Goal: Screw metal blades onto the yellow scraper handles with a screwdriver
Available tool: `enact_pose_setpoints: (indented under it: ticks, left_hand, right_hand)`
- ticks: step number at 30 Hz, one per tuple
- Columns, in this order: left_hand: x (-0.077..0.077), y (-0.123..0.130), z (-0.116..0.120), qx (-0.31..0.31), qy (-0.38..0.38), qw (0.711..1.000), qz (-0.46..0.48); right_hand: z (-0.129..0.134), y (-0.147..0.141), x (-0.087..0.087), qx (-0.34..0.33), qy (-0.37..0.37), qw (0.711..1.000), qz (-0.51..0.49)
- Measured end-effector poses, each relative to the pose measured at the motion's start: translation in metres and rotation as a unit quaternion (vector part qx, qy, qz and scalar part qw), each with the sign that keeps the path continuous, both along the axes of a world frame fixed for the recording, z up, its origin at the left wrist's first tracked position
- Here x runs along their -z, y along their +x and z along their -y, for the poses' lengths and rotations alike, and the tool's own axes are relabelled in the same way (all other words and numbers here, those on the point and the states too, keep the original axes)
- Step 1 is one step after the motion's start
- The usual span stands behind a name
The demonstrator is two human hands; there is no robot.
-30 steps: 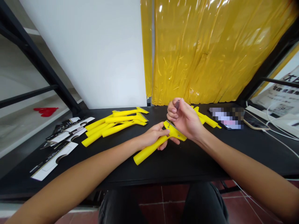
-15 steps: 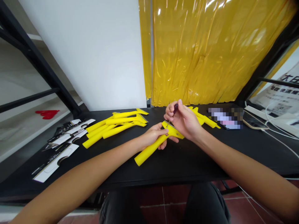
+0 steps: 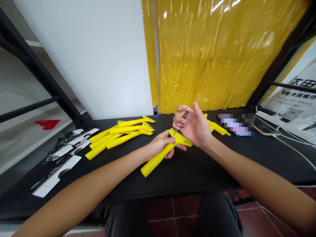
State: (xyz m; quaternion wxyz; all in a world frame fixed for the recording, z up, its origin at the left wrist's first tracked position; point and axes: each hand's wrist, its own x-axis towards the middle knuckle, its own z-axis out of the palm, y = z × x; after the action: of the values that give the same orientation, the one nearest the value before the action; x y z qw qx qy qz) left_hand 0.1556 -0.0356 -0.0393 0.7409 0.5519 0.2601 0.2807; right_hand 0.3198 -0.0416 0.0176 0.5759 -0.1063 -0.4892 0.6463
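My left hand (image 3: 163, 143) is closed around the neck of a yellow scraper (image 3: 158, 157), its handle pointing down and left. Two small screws show on the scraper's wide head. Above that head, my right hand (image 3: 194, 125) holds a small screwdriver with a dark handle (image 3: 185, 114) in its curled fingers, the thumb raised off it. The screwdriver's tip is at the upper left part of the head; whether it touches a screw cannot be made out. Several more yellow scrapers (image 3: 128, 136) lie in a pile to the left. Others (image 3: 218, 127) lie partly behind my right hand.
Black and white cardboard sleeves (image 3: 58, 176) lie on the black table (image 3: 197, 174) at the left. At the right are a phone (image 3: 265, 126), a blurred-out device (image 3: 237, 125) and white cables (image 3: 292, 148). A red item (image 3: 48, 124) rests on a shelf at the far left.
My right hand's thumb has lifted away from the screwdriver handle and the palm has turned more upward. My left hand keeps its hold on the scraper. The view has shifted slightly.
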Motion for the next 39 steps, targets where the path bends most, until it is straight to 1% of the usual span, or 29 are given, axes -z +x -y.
enact_pose_setpoints:
  ticks: [4, 6, 9, 12, 16, 23, 26, 29, 32, 36, 39]
  left_hand:
    - [-0.0005, 0.0002, 0.0007, 0.003, 0.006, 1.0, -0.015]
    - [-0.0006, 0.0008, 0.0013, 0.002, 0.007, 1.0, -0.018]
    - [-0.001, 0.0019, 0.0025, -0.006, 0.012, 1.0, -0.015]
    - [-0.0013, 0.0025, 0.0029, -0.019, 0.017, 1.0, -0.012]
    - [-0.0015, 0.0027, 0.0026, -0.007, 0.014, 1.0, -0.023]
    - [-0.0014, 0.0033, 0.0031, -0.013, 0.022, 0.999, -0.031]
    - [0.0, 0.0035, 0.002, -0.006, 0.018, 0.999, -0.034]
    - [-0.0001, 0.0033, 0.0022, -0.007, 0.025, 0.999, -0.033]
    - [-0.0008, 0.003, 0.003, -0.015, 0.036, 0.999, -0.024]
    - [0.0004, 0.0032, 0.0023, -0.012, 0.023, 0.999, -0.027]
    - [0.0011, 0.0035, 0.0018, -0.011, 0.021, 0.999, -0.032]
  right_hand:
    - [-0.0014, 0.0005, 0.001, 0.013, 0.017, 1.0, 0.011]
    - [-0.0025, -0.0002, 0.0022, 0.007, 0.022, 1.0, 0.019]
    - [-0.0039, -0.0016, 0.0034, -0.002, 0.017, 1.0, 0.003]
    - [-0.0047, -0.0021, 0.0027, 0.018, 0.007, 1.0, -0.006]
    - [-0.0048, -0.0008, 0.0003, 0.048, 0.007, 0.999, 0.025]
    - [-0.0041, 0.0003, 0.0029, 0.005, 0.017, 1.0, 0.014]
    - [-0.0051, -0.0002, 0.0043, 0.011, 0.029, 0.999, 0.033]
    - [-0.0059, -0.0007, 0.0052, 0.005, 0.024, 0.999, 0.045]
    - [-0.006, -0.0006, 0.005, 0.001, 0.013, 0.999, 0.035]
    - [-0.0063, 0.0004, 0.0033, 0.017, 0.02, 0.999, 0.029]
    - [-0.0077, 0.0011, 0.0031, 0.02, 0.012, 0.999, 0.031]
